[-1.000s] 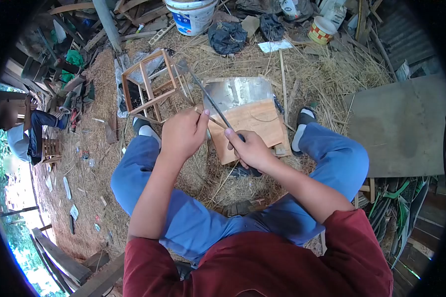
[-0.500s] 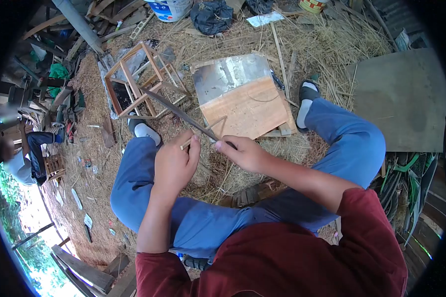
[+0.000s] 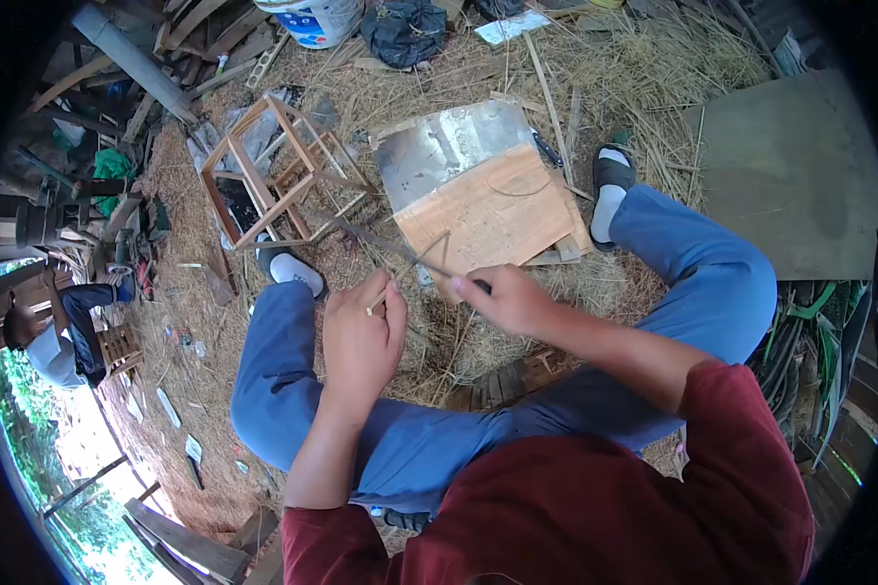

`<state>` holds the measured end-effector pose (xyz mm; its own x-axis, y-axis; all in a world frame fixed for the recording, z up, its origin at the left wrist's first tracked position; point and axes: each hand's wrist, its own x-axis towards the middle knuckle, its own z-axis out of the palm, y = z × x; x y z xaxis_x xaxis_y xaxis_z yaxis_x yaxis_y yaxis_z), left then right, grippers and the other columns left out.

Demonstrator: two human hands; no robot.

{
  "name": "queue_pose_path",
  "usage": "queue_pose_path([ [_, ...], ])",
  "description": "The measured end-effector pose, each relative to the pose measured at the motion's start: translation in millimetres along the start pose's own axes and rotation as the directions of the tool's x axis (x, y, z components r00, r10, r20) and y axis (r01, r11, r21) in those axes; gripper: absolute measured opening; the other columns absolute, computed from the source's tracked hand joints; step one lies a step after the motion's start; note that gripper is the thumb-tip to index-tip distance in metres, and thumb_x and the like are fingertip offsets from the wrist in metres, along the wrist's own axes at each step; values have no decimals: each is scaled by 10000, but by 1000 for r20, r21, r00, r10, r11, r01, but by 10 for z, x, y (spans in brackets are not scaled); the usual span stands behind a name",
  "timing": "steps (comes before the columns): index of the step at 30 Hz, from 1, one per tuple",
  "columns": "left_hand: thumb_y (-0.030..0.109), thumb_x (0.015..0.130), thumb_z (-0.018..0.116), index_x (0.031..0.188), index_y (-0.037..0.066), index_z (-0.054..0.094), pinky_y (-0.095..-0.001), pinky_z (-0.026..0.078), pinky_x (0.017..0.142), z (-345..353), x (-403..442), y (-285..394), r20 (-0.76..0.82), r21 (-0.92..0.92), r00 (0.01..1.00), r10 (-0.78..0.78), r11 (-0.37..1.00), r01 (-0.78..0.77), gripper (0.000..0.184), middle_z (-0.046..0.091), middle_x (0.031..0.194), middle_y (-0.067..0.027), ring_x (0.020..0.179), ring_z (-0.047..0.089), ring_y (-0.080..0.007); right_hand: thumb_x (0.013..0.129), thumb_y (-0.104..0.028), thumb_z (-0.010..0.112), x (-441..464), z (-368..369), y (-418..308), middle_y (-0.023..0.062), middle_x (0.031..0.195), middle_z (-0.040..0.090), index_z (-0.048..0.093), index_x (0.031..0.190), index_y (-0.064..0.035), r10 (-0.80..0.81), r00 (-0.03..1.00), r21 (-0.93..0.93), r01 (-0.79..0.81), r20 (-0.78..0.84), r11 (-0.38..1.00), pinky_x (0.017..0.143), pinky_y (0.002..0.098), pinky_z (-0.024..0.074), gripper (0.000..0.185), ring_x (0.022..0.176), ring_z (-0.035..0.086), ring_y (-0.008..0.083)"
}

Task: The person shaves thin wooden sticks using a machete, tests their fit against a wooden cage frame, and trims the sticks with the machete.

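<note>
My left hand [image 3: 363,327] is closed around a thin wooden stick [image 3: 409,268], which slants up to the right. My right hand [image 3: 509,300] grips the dark handle of a long knife [image 3: 380,241], its blade pointing up to the left and crossing near the stick. Beyond my hands a wooden board [image 3: 498,210] lies on the straw, with a worn metal sheet [image 3: 449,151] along its far part. A small wooden frame [image 3: 273,175] lies tilted by my left foot.
A large flat panel [image 3: 790,180] is at the right. A bucket [image 3: 312,21] and a black plastic bag [image 3: 403,34] are at the top. Another person [image 3: 59,336] sits at the far left. Scrap wood and a grey pipe [image 3: 132,66] are at the upper left.
The view has tilted and shifted, so the board and frame appear higher. The knife and stick have moved against each other; both hands still hold them.
</note>
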<state>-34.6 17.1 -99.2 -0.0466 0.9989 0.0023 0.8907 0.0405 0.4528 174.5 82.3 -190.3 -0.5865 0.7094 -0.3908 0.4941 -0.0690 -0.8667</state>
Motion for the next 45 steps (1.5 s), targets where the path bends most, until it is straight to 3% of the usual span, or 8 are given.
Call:
queue_pose_path([
  [1,154,1008,541,881,41,549,-488,440,701,14,-20,-2,11,8,1000,-9,1000,9,169,600,717,-173,692,600,-405,1018,-489,579,-47,12,-52,243,673,645,732,889,21,-139,990,70,140,-22,988,639,441,508,548,611,638,359],
  [7,146,1014,529,864,38,544,-500,435,696,-24,-5,-45,65,-63,989,-133,989,137,186,592,714,-181,684,587,-415,1012,-500,585,-26,-41,-75,222,635,632,728,855,23,-7,1000,-22,7,31,1000,610,445,506,564,580,641,352],
  [23,153,1038,500,850,23,550,-511,442,697,37,-30,71,11,29,998,-62,998,62,234,591,753,-205,702,589,-427,1019,-568,535,122,-126,218,174,563,596,741,865,26,105,994,-172,-97,39,980,564,423,485,648,519,604,278],
  [27,158,1040,500,844,23,546,-505,443,695,26,-9,44,59,25,996,-67,998,65,243,594,749,-196,700,591,-420,1018,-562,533,-34,-57,138,188,585,615,736,860,22,-59,998,-119,59,4,991,576,437,495,638,533,622,291],
  [39,161,1037,506,892,37,554,-495,445,702,19,-18,69,22,85,999,34,996,-35,197,591,722,-183,714,605,-403,1007,-522,574,114,-259,502,228,697,676,735,874,24,196,981,-232,-189,7,954,654,454,532,585,645,677,365],
  [41,163,1038,504,880,37,552,-499,443,698,37,-29,77,23,70,1000,4,998,-6,208,587,714,-181,706,602,-407,1005,-537,560,27,-214,467,223,694,675,735,896,17,171,985,-236,-165,6,958,663,460,533,591,659,681,372],
  [43,174,1040,501,867,36,545,-497,443,696,20,-15,80,61,44,997,-37,998,35,225,590,720,-181,711,603,-408,1002,-593,515,-92,-107,482,220,677,669,736,891,18,-115,993,-179,112,-3,977,657,469,528,660,667,685,381],
  [45,178,1040,501,862,38,537,-495,445,692,0,-29,81,37,65,999,-23,998,21,230,585,705,-182,702,600,-409,1009,-586,508,-140,-90,673,227,698,673,743,916,20,-42,999,-120,41,-9,992,662,467,523,657,675,681,386],
])
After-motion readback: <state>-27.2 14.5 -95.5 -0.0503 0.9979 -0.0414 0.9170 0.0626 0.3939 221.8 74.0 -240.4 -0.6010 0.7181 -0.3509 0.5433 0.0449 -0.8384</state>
